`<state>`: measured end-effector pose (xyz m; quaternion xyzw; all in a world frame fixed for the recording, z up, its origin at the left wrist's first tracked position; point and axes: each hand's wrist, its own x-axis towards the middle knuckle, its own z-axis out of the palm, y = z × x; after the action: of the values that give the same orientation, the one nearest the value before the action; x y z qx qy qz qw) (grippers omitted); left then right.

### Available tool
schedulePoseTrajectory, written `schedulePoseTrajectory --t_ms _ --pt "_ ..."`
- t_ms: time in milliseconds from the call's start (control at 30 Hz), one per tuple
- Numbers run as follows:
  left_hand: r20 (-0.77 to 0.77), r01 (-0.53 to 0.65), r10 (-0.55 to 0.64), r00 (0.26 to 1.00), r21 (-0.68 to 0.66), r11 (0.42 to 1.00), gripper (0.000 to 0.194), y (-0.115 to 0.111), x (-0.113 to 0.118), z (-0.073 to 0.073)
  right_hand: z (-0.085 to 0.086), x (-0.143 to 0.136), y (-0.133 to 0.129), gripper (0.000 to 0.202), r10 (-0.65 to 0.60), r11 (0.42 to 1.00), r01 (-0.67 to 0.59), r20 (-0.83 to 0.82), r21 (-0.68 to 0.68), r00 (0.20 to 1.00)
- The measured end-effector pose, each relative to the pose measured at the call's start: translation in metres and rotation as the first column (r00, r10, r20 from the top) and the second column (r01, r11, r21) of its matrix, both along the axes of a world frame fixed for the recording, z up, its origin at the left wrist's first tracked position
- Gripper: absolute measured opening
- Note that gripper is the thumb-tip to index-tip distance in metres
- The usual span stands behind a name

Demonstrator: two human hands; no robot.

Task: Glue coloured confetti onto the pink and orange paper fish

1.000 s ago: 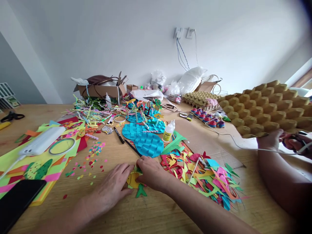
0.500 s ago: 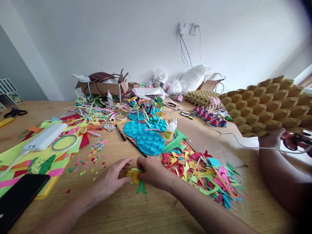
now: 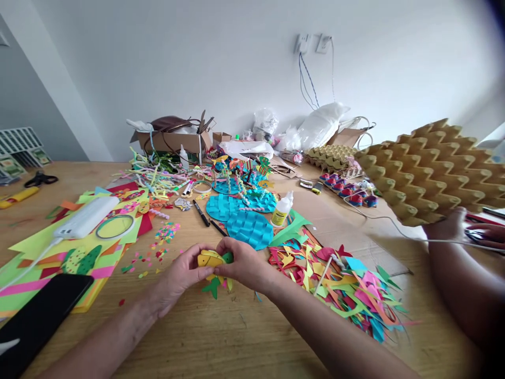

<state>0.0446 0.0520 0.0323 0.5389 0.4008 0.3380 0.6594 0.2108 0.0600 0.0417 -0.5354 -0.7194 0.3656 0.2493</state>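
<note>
Both my hands hold a small yellow paper fish (image 3: 210, 258) with an eye and mouth drawn on it, just above the wooden table. My left hand (image 3: 192, 266) pinches its left side between thumb and fingers. On the other side, my right hand (image 3: 238, 260) grips it near a dark green piece (image 3: 228, 257). A green paper tail shape (image 3: 212, 287) shows below the fish. Beyond my hands lie round blue woven paper discs (image 3: 249, 229) and a glue bottle (image 3: 282, 209) standing upright.
Colourful paper scraps (image 3: 339, 284) are heaped at the right. A black phone (image 3: 49, 316) and coloured sheets (image 3: 23, 263) with a white power bank (image 3: 86, 217) lie left. At the right edge, another person's hand (image 3: 447, 229) holds an egg tray (image 3: 437, 173).
The yellow fish has been lifted and tilted between my hands, and my left fingers have closed on it. The view has shifted slightly left. The other person's egg tray has tilted.
</note>
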Motion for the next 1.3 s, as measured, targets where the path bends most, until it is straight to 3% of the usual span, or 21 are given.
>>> schedulePoseTrajectory --t_ms 133,267,467,533,667,800,933,1067,1300 --pt "0.01 -0.013 0.013 1.0 0.009 1.0 0.019 0.0 0.001 -0.006 -0.004 -0.002 -0.005 0.023 -0.019 1.0 0.018 -0.055 -0.01 0.998" --pt "-0.013 -0.07 0.071 0.997 0.036 0.997 0.019 -0.001 0.004 -0.008 -0.007 -0.004 -0.007 0.03 -0.044 0.999 0.042 -0.146 -0.019 0.988" --pt "-0.058 -0.182 0.19 0.98 0.122 0.976 0.028 0.0 0.004 -0.013 -0.015 -0.009 -0.006 0.042 -0.083 0.994 0.039 -0.473 -0.102 0.877" --pt "-0.055 -0.202 0.212 0.976 0.142 0.969 0.034 0.002 0.004 -0.016 -0.017 -0.01 -0.007 0.041 -0.101 0.994 0.07 -0.536 -0.079 0.838" --pt "-0.053 -0.212 0.223 0.973 0.161 0.964 0.052 0.005 0.003 -0.022 -0.018 -0.01 -0.012 0.042 -0.098 0.989 0.142 -0.524 0.044 0.846" --pt "-0.075 -0.16 0.178 0.981 0.202 0.966 0.046 0.004 0.004 -0.024 -0.022 -0.012 -0.017 0.045 -0.09 0.977 0.173 -0.499 0.122 0.862" --pt "-0.116 -0.138 0.177 0.977 0.281 0.95 0.043 0.001 0.003 -0.025 -0.031 -0.012 -0.018 0.043 -0.154 0.981 0.19 -0.479 0.028 0.864" --pt "-0.181 -0.096 0.175 0.968 0.375 0.922 0.045 0.001 0.0 -0.031 -0.042 -0.011 -0.014 0.019 -0.132 0.991 0.11 -0.517 -0.073 0.846" --pt "-0.246 -0.024 0.177 0.953 0.521 0.853 0.051 -0.001 -0.001 -0.036 -0.047 -0.012 -0.012 0.036 -0.174 0.976 0.038 -0.665 -0.213 0.726"
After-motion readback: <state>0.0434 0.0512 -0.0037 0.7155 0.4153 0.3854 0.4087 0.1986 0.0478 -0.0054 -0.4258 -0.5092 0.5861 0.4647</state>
